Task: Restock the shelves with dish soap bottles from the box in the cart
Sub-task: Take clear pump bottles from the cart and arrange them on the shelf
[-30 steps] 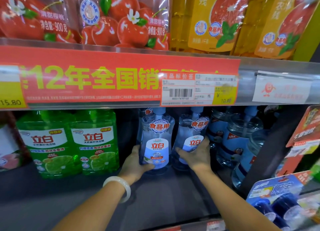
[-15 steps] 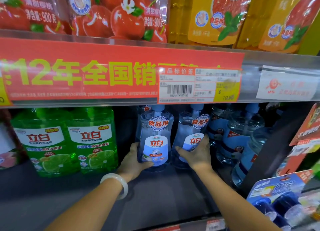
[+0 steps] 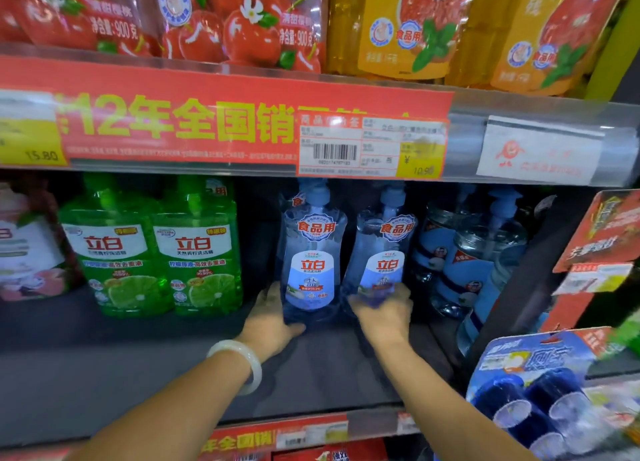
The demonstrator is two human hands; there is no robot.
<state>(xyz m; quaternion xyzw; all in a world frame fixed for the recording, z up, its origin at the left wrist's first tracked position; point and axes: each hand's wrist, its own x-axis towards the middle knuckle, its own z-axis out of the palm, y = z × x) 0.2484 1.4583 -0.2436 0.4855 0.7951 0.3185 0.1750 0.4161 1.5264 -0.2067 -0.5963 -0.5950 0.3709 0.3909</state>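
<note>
Left hand (image 3: pixel 268 317) grips the left clear blue bottle (image 3: pixel 311 263) at its base; right hand (image 3: pixel 382 310), blurred, wraps the right bottle's (image 3: pixel 379 253) base. Both stand upright mid-shelf. Bare dark shelf (image 3: pixel 156 367) lies open in front; glossy green bottles (image 3: pixel 152 249) stand leftward.

Your two clear blue bottles (image 3: pixel 311 253) carry pale-blue labels with red lettering; beside them stand green bottles (image 3: pixel 156 249) printed with limes, under a red banner (image 3: pixel 173 121) lettered yellow.

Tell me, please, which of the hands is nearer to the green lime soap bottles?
Left. The left hand grips the left clear blue bottle, just right of the green lime soap bottles; the right hand holds the next bottle, farther right.
</note>
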